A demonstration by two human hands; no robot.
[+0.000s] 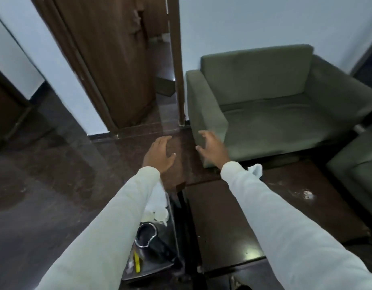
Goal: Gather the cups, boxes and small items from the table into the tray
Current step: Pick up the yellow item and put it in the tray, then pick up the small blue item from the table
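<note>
Your left hand (159, 153): palm down, fingers loosely spread, empty, raised over the dark polished floor (44, 185).

Your right hand (212, 149): fingers apart and curved, empty, held just in front of the arm of the grey-green upholstered armchair (271, 105). The two hands sit side by side with a gap between them, both in long white sleeves (285, 227).

Shiny metal tray (158, 262): below your left forearm, back toward you, beside the left edge of the dark brown glossy tabletop (218, 222).

Tray contents: white cups (158, 214) lying at the far end nearest your left wrist; a black round container with a chrome rim (148, 235) in the middle; a small yellow stick-shaped item (137, 262) at the near end; small pale bits beside it, too blurred to identify.

White crumpled cloth or paper (255, 169): on the tabletop just right of your right wrist.

Brown wooden door (109, 59): beyond your left hand, standing open.
</note>
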